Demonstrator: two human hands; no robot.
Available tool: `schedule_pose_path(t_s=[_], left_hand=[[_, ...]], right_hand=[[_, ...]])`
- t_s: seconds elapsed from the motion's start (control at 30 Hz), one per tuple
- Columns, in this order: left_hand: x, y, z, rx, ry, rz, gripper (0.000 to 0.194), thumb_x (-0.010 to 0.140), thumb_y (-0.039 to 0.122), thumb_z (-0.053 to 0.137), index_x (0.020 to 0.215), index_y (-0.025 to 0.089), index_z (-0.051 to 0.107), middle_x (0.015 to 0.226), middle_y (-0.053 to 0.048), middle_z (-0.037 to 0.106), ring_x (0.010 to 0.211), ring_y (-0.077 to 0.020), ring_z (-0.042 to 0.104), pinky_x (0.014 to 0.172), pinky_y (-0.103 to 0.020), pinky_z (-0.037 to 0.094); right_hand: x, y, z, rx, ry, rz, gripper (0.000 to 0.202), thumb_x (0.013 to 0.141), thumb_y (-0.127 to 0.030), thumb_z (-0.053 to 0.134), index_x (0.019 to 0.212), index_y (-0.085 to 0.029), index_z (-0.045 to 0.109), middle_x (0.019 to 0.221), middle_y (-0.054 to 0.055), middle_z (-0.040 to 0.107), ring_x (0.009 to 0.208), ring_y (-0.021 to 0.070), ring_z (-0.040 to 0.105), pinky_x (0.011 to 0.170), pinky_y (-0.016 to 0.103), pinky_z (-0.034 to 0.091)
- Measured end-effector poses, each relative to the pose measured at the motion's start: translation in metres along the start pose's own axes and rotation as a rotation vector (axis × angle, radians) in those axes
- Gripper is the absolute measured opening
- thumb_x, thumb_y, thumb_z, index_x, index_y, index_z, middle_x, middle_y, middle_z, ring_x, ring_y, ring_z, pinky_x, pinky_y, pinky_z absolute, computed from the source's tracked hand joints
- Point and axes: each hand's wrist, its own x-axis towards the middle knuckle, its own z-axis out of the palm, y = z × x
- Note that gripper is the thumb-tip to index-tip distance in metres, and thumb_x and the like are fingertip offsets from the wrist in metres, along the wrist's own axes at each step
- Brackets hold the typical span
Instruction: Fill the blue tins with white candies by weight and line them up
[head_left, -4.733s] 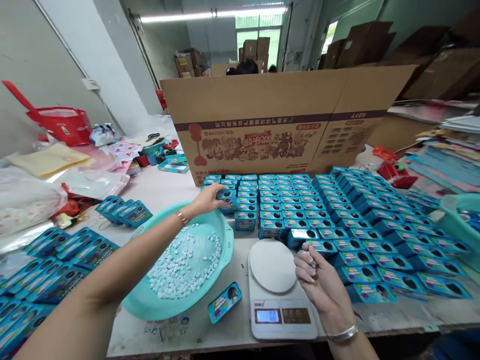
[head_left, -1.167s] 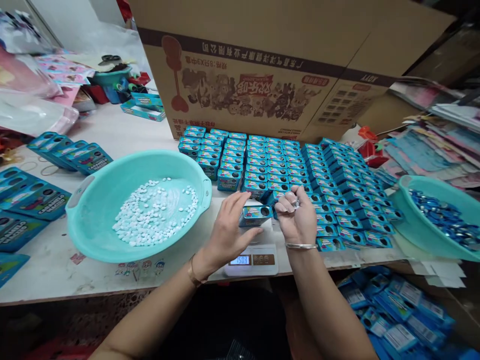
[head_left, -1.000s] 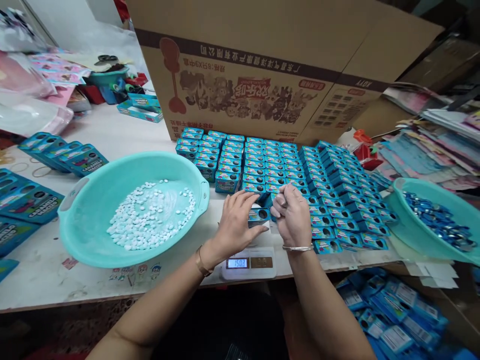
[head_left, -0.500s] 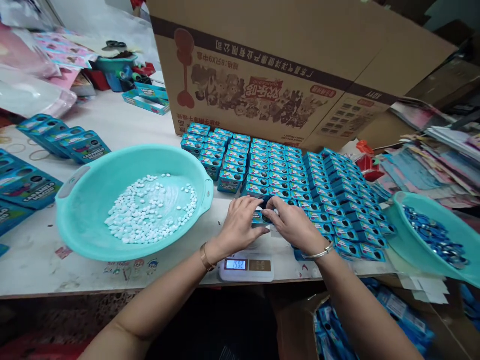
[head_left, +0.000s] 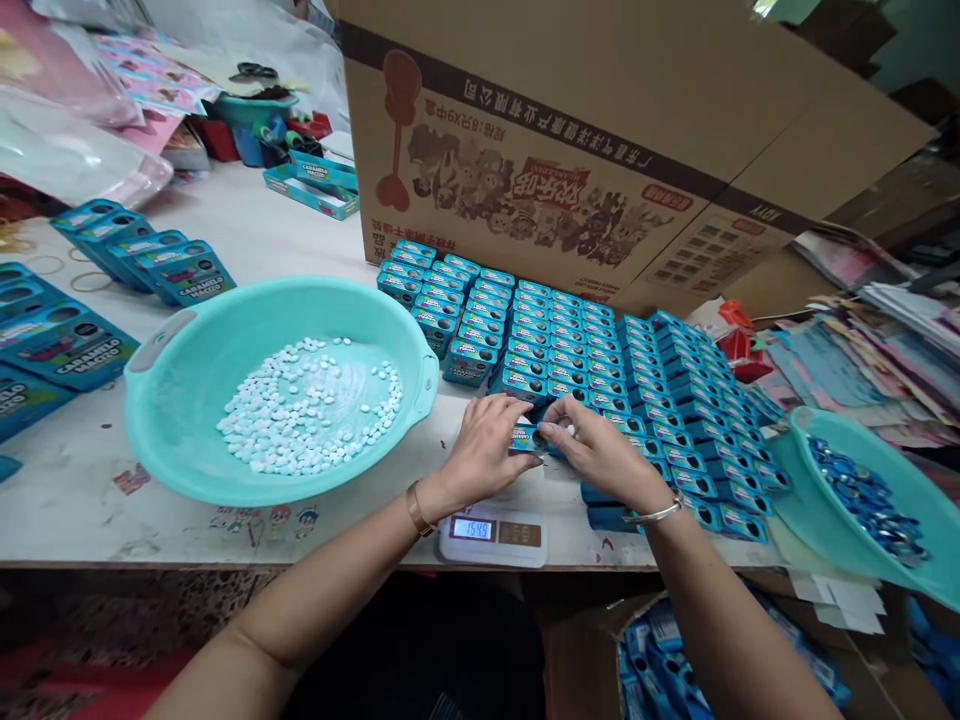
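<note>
On a small white digital scale (head_left: 493, 540), its display reading about 154.9, stands a small blue box (head_left: 526, 438), partly covered by my hands. My left hand (head_left: 484, 445) curves round the box's left side, thumb in front and fingers behind. Closed fingers of my right hand (head_left: 589, 445) press at the box's right top corner, and a few white candies (head_left: 572, 430) peek out of them. To the left, a turquoise basin (head_left: 172, 430) holds many loose white candies (head_left: 281, 420). Rows of similar blue boxes (head_left: 566, 345) stand just behind and right of my hands.
A large brown carton (head_left: 600, 80) rises behind the boxes. At the right, another turquoise basin (head_left: 799, 470) contains shiny blue pieces. More blue boxes (head_left: 82, 345) stand at the left. Below the table edge, an open carton holds blue packaging (head_left: 660, 650).
The scale's display has gone from about 150.2 to about 154.9. My right hand has shifted slightly, and white candies show more in it. The whole view has moved a little.
</note>
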Motion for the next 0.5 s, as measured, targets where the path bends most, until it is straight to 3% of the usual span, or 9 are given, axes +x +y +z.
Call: schedule_pose_path(t_s=[0.17,0.3,0.4,0.5], left_hand=[[0.001,0.000,-0.003,0.015,-0.013,-0.003,0.064,0.075,0.039,0.080,0.129,0.018,0.053,0.129,-0.013,0.059,0.125,-0.0315,0.051,0.108,-0.050,0.040],[0.000,-0.003,-0.007,-0.031,-0.022,0.039,0.087,0.070,0.048,0.082,0.140,0.017,0.042,0.141,-0.017,0.049,0.136,-0.0349,0.042,0.113,-0.055,0.035],[-0.007,-0.005,-0.009,-0.087,-0.022,0.063,0.102,0.070,0.057,0.080,0.149,0.017,0.029,0.151,-0.021,0.038,0.145,-0.0373,0.030,0.117,-0.058,0.030],[-0.014,-0.005,-0.012,-0.103,-0.005,0.069,0.100,0.075,0.060,0.074,0.152,0.019,0.024,0.154,-0.021,0.034,0.147,-0.0372,0.025,0.118,-0.060,0.028]], right_hand=[[0.003,0.001,-0.003,0.120,0.038,-0.053,0.031,0.091,-0.052,0.048,0.085,-0.022,0.056,0.072,0.001,0.056,0.065,0.0172,0.049,0.060,0.030,0.037],[0.003,0.000,-0.005,0.119,0.106,-0.054,0.032,0.090,-0.053,0.051,0.085,-0.022,0.056,0.071,0.000,0.054,0.059,0.0154,0.043,0.055,0.029,0.034],[0.001,-0.001,-0.007,0.072,0.068,-0.031,0.031,0.090,-0.053,0.051,0.090,-0.022,0.055,0.069,-0.001,0.053,0.057,0.0154,0.042,0.054,0.029,0.033],[0.000,-0.004,-0.006,0.007,0.033,-0.059,0.029,0.091,-0.050,0.048,0.085,-0.022,0.053,0.070,0.000,0.054,0.060,0.0162,0.045,0.057,0.029,0.034]])
